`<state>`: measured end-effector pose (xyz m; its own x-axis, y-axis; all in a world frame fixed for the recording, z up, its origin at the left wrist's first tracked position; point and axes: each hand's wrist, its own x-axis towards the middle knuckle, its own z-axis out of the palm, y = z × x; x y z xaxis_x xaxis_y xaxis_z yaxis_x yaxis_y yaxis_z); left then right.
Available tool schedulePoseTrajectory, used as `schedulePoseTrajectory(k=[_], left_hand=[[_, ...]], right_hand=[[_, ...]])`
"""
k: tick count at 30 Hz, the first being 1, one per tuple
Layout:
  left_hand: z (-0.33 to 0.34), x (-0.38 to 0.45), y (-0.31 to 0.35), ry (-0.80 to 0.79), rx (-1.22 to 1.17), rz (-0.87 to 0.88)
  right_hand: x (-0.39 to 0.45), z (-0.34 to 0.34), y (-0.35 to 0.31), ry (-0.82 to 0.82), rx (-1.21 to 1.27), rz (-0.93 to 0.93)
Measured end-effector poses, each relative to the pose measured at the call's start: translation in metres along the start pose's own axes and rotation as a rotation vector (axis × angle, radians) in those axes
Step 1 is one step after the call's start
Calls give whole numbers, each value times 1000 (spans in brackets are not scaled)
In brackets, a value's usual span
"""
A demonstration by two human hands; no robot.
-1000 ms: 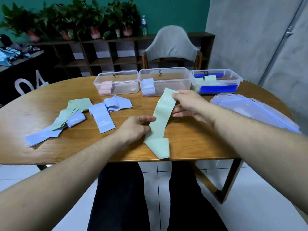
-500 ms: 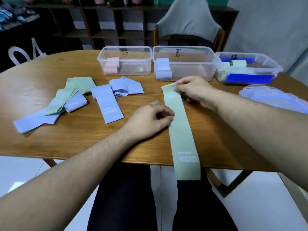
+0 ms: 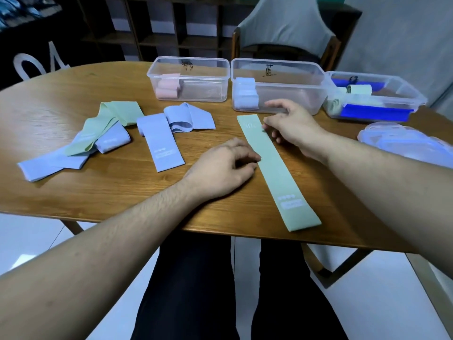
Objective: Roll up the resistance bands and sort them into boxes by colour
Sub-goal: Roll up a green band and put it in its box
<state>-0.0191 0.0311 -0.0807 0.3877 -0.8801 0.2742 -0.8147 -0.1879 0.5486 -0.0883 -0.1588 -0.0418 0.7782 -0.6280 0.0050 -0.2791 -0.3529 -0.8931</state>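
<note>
Dark trouser legs [image 3: 191, 285] nearest, below the tabletop [image 3: 73, 192] edge. Green band [image 3: 274, 168] lies flat and unrolled on the wood, near end with white print just at the front edge, far end marked with a number pointing toward the boxes. Left hand [image 3: 223, 165] rests knuckles-up on the tabletop, fingers curled under, fingertips touching the band's left edge about midway; whether it pinches the band cannot be told. Right hand [image 3: 291, 126] sits at the band's far end, thumb and forefinger pinching its right edge, remaining fingers loosely spread above the wood. To the left, well apart from the hands: one lilac band [image 3: 159, 141] lying flat, a folded lilac band [image 3: 186, 117] just behind it, and further left a loose heap of lilac bands [image 3: 49, 163] with a second green band [image 3: 107, 121] draped across them. At far right, a stack of clear lids [image 3: 411, 143]. Behind, three clear boxes in a row: left box [image 3: 215, 77] holds pink rolls [image 3: 168, 88]; middle box [image 3: 308, 77] holds lilac rolls [image 3: 245, 94] at its left end; right box [image 3: 407, 92] holds a green roll [image 3: 360, 89] and something bright blue. Beyond the tabletop, a grey-backed chair [image 3: 284, 23] and dark shelving [image 3: 171, 25].
</note>
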Motion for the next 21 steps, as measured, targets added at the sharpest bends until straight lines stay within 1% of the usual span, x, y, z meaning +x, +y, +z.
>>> schedulePoseTrajectory(k=[3,7,11,15,19,21], left_hand=[[0,-3,2,-26,96,86],[0,-9,10,-117,312,179],[0,-10,12,-131,325,177],[3,-11,10,-75,307,137],[4,-13,12,-29,262,123],[2,-14,14,-17,241,128]], right_hand=[[-19,-7,8,-11,-54,-133],[-54,-20,29,-66,-180,-270],[-85,-34,47,-93,-327,-408],[-111,-51,57,-218,-464,-588],[-134,-65,62,-325,-574,-673],[-139,-68,64,-338,-623,-686]])
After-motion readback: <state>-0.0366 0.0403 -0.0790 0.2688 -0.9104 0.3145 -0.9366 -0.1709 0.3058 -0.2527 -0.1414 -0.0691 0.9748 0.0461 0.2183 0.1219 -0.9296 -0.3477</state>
